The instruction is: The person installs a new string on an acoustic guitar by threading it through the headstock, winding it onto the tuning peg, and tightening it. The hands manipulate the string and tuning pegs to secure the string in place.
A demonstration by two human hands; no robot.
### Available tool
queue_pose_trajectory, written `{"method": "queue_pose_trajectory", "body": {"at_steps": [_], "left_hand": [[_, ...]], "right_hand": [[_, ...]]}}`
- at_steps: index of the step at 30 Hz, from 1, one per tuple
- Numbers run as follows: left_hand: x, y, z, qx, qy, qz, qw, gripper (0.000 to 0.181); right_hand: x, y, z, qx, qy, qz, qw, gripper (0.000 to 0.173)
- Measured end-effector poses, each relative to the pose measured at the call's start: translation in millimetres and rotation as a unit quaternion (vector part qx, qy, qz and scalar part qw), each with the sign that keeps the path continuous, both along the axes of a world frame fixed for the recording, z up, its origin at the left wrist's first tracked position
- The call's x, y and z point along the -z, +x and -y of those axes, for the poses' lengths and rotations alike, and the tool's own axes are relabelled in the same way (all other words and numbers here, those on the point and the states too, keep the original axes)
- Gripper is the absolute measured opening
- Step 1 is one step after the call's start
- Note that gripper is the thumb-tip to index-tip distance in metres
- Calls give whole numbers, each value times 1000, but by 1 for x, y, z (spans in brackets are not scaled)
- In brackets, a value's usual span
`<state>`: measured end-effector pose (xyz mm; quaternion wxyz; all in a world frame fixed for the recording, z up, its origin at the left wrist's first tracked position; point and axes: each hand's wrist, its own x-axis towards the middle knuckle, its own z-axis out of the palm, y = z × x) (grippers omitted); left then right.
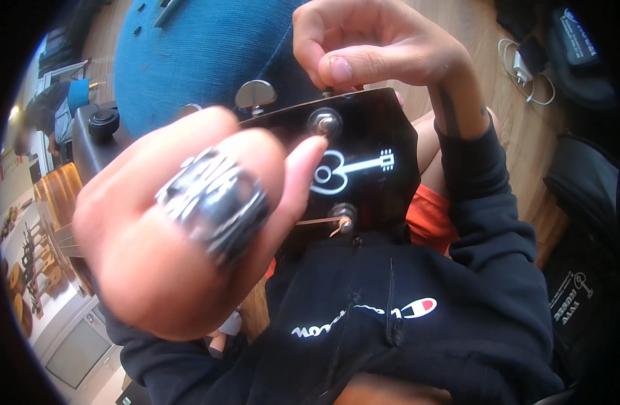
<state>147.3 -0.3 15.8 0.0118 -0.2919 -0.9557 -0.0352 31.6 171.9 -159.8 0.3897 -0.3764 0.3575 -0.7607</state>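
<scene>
A black headstock (371, 126) of a stringed instrument, with a white key-like emblem, lies before my chest. My right hand (376, 45) pinches the tuning peg at its far edge; the fingers hide the button. My left hand (188, 217), large, blurred and wearing a wide metal ring (216, 202), covers the headstock's left part. Its thumb tip is beside the upper tuning post (325, 123); whether its fingers hold a string is hidden. A pale string (317, 221) runs to the lower tuning post (345, 224), its short end sticking out. Another metal tuning button (256, 94) shows at the far edge.
A blue cushioned seat (198, 55) lies beyond. A white charger (521, 68) with cable is on the wooden floor at right, near black bags (583, 167). Another person (56, 111) stands at far left, near a black case (92, 136) and several wooden instruments (41, 263).
</scene>
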Motion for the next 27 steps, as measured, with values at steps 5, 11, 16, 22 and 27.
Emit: {"method": "queue_pose_trajectory", "body": {"at_steps": [5,11,16,22,27], "left_hand": [[18,-15,15,121,151,-13,981,30],[18,-13,35,136,172,-66,973,30],[-1,-12,27,153,204,-82,963,27],[-17,1,36,135,180,-78,971,27],[-29,2,23,126,166,-60,976,31]], "right_hand": [[-24,-2,-14,80,120,-172,975,39],[-33,17,-6,128,53,-174,975,51],[-78,41,-37,218,226,-197,929,36],[-103,-15,-14,-39,218,-274,936,32],[-82,1,-21,85,99,-322,938,29]]}}
